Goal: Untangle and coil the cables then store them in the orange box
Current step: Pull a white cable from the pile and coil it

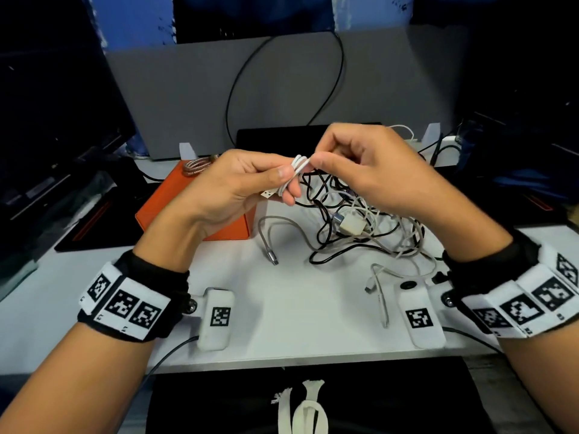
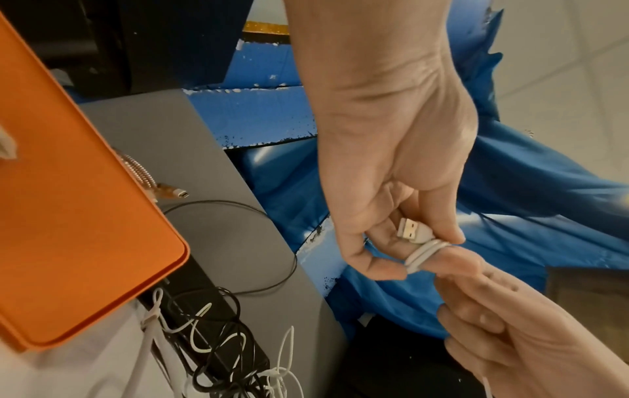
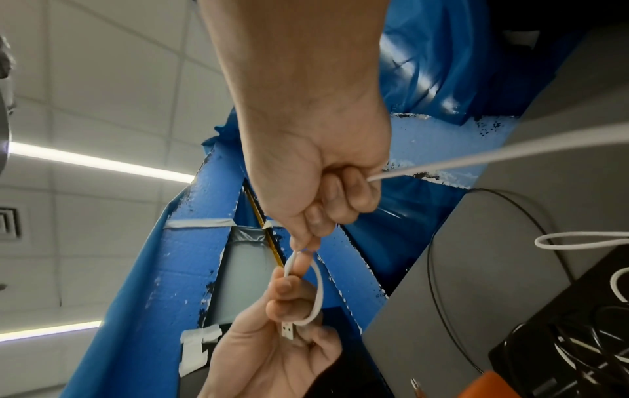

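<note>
Both hands are raised above the table, close together. My left hand [image 1: 250,180] holds a white USB cable [image 1: 296,169] wound in loops round its fingers, with the USB plug [image 2: 413,231] lying against the palm. My right hand [image 1: 354,164] pinches the same white cable [image 3: 320,282] at the loops, and the rest of it trails away through that fist. The orange box [image 1: 194,202] stands closed on the table under my left hand, with a coiled braided cable [image 1: 197,166] on its lid. A tangle of black and white cables [image 1: 360,220] lies to its right.
A white charger block [image 1: 352,225] sits inside the tangle. A grey cable with a metal plug [image 1: 274,260] lies in front of the box. A grey partition [image 1: 282,89] stands behind the table, with a black wire hanging on it. Dark monitors flank both sides.
</note>
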`<state>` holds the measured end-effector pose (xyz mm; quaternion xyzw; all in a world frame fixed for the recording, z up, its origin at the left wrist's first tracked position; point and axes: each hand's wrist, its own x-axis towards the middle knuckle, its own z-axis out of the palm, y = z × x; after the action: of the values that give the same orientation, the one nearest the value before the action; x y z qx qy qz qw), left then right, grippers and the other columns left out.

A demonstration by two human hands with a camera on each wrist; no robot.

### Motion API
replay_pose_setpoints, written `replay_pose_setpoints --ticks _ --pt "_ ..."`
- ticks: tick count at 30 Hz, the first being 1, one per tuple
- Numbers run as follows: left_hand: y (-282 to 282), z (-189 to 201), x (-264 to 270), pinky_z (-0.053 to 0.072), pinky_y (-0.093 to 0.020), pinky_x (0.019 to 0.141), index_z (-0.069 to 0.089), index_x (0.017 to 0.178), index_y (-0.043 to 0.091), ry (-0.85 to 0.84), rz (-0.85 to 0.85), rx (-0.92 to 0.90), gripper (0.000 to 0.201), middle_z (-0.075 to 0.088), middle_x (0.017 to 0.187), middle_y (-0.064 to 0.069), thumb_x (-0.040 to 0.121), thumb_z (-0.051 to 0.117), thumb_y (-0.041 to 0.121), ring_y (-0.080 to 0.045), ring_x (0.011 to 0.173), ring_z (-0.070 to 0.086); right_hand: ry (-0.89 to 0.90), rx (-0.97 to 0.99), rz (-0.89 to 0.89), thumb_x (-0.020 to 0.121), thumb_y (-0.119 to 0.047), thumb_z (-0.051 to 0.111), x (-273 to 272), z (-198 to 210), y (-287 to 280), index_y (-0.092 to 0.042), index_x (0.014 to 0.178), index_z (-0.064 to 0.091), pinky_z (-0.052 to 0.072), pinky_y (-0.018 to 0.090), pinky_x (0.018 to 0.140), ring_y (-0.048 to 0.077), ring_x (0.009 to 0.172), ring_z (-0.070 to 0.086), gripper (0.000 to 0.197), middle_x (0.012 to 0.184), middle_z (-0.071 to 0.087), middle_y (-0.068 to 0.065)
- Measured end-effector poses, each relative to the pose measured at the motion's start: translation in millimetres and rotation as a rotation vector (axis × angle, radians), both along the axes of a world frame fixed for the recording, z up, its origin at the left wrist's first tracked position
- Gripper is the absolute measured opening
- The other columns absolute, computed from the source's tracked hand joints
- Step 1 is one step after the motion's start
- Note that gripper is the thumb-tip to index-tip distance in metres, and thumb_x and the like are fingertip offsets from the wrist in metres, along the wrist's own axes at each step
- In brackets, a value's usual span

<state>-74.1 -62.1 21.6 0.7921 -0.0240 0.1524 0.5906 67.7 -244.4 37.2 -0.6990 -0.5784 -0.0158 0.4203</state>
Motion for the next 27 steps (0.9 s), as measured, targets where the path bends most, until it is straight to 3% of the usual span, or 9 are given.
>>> replay_pose_setpoints --ticks 4,6,8,13,16,18,22,25,27 --pt "4 4 -3 0.053 -0.027 0.079 0.068 0.111 -0.002 0.047 -0.051 0.04 0.024 0.07 0.083 -0.004 0.097 0.056 0.013 -0.019 0.078 0.065 -0.003 0.067 -0.006 0.101 -0.029 0.065 -6 -7 7 -0.016 0.102 0.058 0.036 0.026 0.056 0.012 0.053 0.041 0.015 0.058 0.054 0.002" --pt "1 5 -5 0.055 -0.034 0.087 0.063 0.108 0.002 0.042 -0.096 0.025 0.017 0.072 0.088 -0.007 0.1 0.052 0.012 -0.026 0.087 0.069 -0.042 0.071 -0.011 0.103 -0.03 0.061 -10 -8 8 -0.02 0.107 0.066 0.036 0.023 0.058 0.011 0.056 0.046 0.011 0.062 0.056 -0.003" --pt "-3 3 -6 0.053 -0.035 0.093 0.059 0.107 0.001 0.027 -0.139 -0.023 0.015 0.075 0.092 -0.009 0.102 0.046 0.009 -0.031 0.096 0.071 -0.062 0.07 -0.004 0.105 -0.029 0.058 -10 -9 10 -0.021 0.102 0.071 0.037 0.02 0.058 0.007 0.059 0.05 0.015 0.067 0.06 -0.008" --pt "-10 2 -7 0.052 -0.041 0.099 0.049 0.121 -0.026 0.037 -0.194 -0.079 0.046 0.073 0.086 0.005 0.1 0.044 0.015 -0.022 0.089 0.073 -0.025 0.037 0.047 0.104 -0.031 0.059 -5 -4 5 -0.02 0.09 0.069 0.036 0.023 0.055 0.005 0.056 0.043 0.021 0.066 0.058 -0.004" --pt "-13 2 -8 0.055 -0.039 0.094 0.066 0.105 0.001 0.009 -0.203 -0.2 0.025 0.068 0.076 0.001 0.099 0.046 0.016 -0.022 0.084 0.072 0.03 0.059 0.109 0.106 -0.029 0.057 -7 -1 4 -0.018 0.092 0.068 0.034 0.023 0.055 0.006 0.056 0.04 0.02 0.064 0.052 -0.002" --pt "-18 1 -4 0.054 -0.037 0.09 0.069 0.098 0.012 -0.035 -0.19 -0.302 0.027 0.065 0.075 0.001 0.102 0.042 0.013 -0.016 0.077 0.068 0.075 0.09 0.121 0.108 -0.027 0.053 -6 -2 6 -0.017 0.099 0.068 0.034 0.024 0.054 0.007 0.055 0.04 0.02 0.063 0.048 0.0" --pt "-24 1 3 0.046 -0.029 0.078 0.071 0.111 0.012 -0.139 -0.135 -0.482 0.027 0.071 0.082 0.007 0.099 0.048 0.018 -0.004 0.065 0.061 0.045 0.046 0.04 0.111 -0.025 0.044 -1 -8 11 -0.025 0.121 0.065 0.038 0.023 0.053 0.006 0.051 0.045 0.023 0.061 0.048 -0.006" --pt "-21 3 5 0.05 -0.029 0.083 0.063 0.126 0.012 -0.218 -0.044 -0.602 0.031 0.077 0.095 0.007 0.1 0.048 0.021 -0.004 0.081 0.071 -0.033 -0.136 0.014 0.111 -0.025 0.042 -3 -16 13 -0.035 0.125 0.059 0.044 0.027 0.05 0.007 0.046 0.051 0.025 0.062 0.053 -0.005" --pt "-18 4 6 0.052 -0.029 0.087 0.06 0.129 0.013 -0.267 0.081 -0.512 0.03 0.078 0.104 0.004 0.105 0.045 0.018 -0.007 0.094 0.073 -0.052 -0.303 0.064 0.111 -0.025 0.042 -9 -20 14 -0.036 0.116 0.057 0.05 0.032 0.048 0.008 0.043 0.052 0.019 0.063 0.054 -0.004"
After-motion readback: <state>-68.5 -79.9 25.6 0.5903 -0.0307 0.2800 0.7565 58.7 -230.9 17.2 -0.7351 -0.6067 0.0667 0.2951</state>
